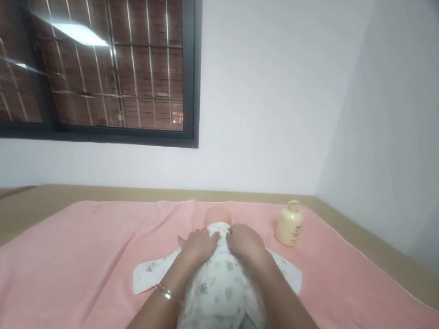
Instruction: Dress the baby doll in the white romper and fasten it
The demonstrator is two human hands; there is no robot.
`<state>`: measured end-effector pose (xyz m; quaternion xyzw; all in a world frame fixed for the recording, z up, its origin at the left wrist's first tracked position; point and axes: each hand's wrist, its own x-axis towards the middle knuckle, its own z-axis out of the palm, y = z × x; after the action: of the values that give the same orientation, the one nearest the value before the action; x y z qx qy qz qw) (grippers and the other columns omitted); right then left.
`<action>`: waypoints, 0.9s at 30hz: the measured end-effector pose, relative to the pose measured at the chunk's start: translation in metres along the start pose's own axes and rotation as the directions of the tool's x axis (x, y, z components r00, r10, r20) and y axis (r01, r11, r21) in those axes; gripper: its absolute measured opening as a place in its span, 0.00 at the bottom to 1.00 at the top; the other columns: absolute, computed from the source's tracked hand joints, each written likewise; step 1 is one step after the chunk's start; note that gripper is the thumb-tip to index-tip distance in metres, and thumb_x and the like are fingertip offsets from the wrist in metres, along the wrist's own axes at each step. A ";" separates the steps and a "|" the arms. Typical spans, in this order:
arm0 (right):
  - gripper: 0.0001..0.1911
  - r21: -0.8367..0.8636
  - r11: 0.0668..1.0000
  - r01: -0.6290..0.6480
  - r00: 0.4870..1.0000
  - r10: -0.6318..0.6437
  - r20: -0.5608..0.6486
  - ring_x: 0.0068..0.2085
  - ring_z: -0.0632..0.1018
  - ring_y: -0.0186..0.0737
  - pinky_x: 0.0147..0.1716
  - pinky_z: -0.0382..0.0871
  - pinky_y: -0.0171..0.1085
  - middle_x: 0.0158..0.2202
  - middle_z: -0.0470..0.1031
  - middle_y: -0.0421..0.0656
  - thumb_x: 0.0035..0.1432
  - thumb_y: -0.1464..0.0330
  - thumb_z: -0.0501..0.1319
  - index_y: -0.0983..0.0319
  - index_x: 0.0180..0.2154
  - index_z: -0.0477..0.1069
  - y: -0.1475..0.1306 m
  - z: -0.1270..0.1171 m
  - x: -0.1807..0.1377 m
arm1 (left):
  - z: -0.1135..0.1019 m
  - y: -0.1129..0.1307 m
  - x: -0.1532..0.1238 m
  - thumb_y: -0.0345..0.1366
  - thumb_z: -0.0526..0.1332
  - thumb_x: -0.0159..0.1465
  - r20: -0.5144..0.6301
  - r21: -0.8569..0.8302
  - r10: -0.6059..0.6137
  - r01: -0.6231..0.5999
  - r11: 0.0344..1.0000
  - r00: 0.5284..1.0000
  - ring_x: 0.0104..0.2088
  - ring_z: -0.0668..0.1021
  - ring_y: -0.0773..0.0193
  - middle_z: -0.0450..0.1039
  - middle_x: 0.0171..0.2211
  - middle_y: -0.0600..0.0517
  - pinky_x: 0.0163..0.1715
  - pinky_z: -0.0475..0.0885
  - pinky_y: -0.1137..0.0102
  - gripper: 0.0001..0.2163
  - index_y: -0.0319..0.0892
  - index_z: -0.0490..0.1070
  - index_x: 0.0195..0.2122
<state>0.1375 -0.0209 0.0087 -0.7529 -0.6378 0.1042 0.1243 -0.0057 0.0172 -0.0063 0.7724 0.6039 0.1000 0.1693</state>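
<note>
What looks like a baby doll (217, 215) lies on its back, the round top of its head pointing away from me. It is dressed in a white baby romper (221, 285) with small green and grey prints, the sleeves spread to both sides. At the left of the neckline, my left hand (201, 244) is closed on the romper, thumb toward the collar. Opposite it, my right hand (246, 241) has curled fingers gripping the romper by the collar. My hands hide the doll's shoulders, and the exact finger grip is partly hidden.
A pink blanket (106, 255) with a few creases covers the tan surface (57, 194) beneath. To the right of the doll stands a pale yellow pump bottle (289, 226). White walls (272, 71) and a dark-framed barred window (188, 82) rise behind.
</note>
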 end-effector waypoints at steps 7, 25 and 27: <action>0.28 -0.023 1.000 0.006 0.999 -0.005 0.039 0.47 0.74 0.48 0.43 0.65 0.42 0.46 0.74 0.55 0.64 0.62 0.37 0.67 0.44 0.72 0.006 0.012 0.014 | -0.006 0.003 -0.013 0.52 0.42 0.62 -0.001 0.173 0.121 -0.119 0.978 0.993 0.54 0.67 0.42 0.67 0.53 0.37 0.52 0.26 0.36 0.28 0.41 0.64 0.55; 0.31 0.053 0.998 0.046 0.998 -0.049 0.049 0.47 0.74 0.47 0.43 0.64 0.41 0.47 0.72 0.55 0.65 0.57 0.36 0.68 0.47 0.70 0.017 0.014 0.018 | 0.000 0.006 -0.007 0.55 0.46 0.58 0.009 -0.005 0.055 -0.055 0.998 0.998 0.55 0.65 0.41 0.64 0.56 0.39 0.49 0.60 0.49 0.31 0.40 0.62 0.56; 0.29 0.049 0.997 0.061 0.997 -0.063 0.043 0.47 0.74 0.48 0.43 0.63 0.41 0.47 0.72 0.55 0.65 0.58 0.37 0.68 0.46 0.70 0.015 0.011 0.014 | 0.000 0.003 -0.004 0.56 0.45 0.58 0.015 -0.034 0.043 -0.043 0.999 0.999 0.55 0.66 0.42 0.65 0.56 0.41 0.48 0.62 0.51 0.31 0.42 0.63 0.56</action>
<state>0.1501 -0.0087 -0.0066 -0.7271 -0.6608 0.1324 0.1312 -0.0040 0.0123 -0.0048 0.7831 0.5840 0.1076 0.1846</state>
